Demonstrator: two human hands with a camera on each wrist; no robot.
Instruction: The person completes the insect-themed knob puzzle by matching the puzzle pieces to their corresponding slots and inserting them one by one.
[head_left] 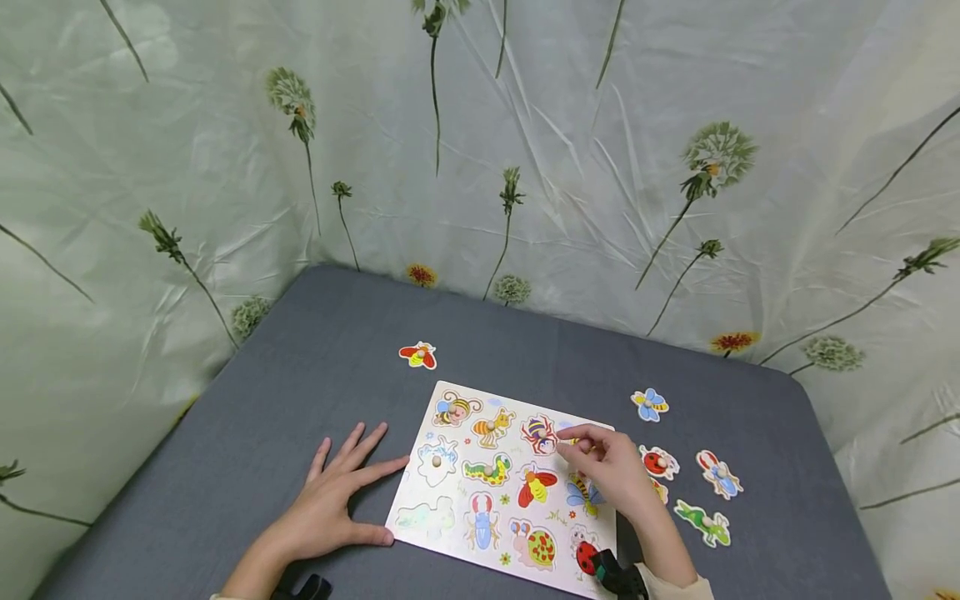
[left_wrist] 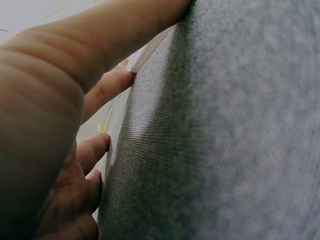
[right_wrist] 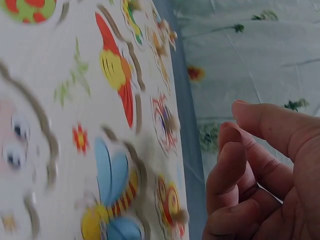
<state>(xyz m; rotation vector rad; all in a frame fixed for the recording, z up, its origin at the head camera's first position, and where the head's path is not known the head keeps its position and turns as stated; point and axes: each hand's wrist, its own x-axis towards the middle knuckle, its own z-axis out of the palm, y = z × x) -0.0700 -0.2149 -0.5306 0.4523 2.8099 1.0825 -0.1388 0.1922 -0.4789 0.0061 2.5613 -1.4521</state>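
A wooden insect puzzle board lies on the table with knobbed pieces in its upper slots. A spider piece sits in the top row, right by the fingertips of my right hand. In the right wrist view that hand has its thumb and forefinger apart and the other fingers loosely bent, with nothing between them. My right hand covers part of a butterfly piece. My left hand lies spread on the cloth, thumb and forefinger touching the board's left edge. A caterpillar piece fills a middle slot.
Right of the board lie loose pieces: a blue-winged bee, a ladybug, a stag beetle and a green grasshopper. A red-winged insect piece lies beyond the board. Flowered cloth hangs behind the grey table.
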